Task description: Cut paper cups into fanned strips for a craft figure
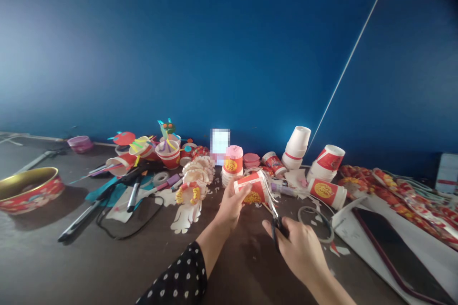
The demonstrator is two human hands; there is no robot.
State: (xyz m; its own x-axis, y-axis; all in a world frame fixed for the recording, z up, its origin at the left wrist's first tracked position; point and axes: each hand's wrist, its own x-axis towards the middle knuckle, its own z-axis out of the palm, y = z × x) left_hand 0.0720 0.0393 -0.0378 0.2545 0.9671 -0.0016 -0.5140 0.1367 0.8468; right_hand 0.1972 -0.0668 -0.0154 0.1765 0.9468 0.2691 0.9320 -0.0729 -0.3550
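Scissors [277,228] partly hidden by the right hand's [302,250] grip.

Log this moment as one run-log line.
left hand: holds red-and-white paper cup | right hand: holds scissors, blades at cup's rim | right side: phone on white sheet

Across the view stand one gold-lined tin [32,198] and one purple tub [79,145] at nine o'clock, one tape roll [156,180] at eight, two upright cup stacks [297,143] at three, one dark-screened phone [400,250] at four, one pair of scissors [275,225] at five.
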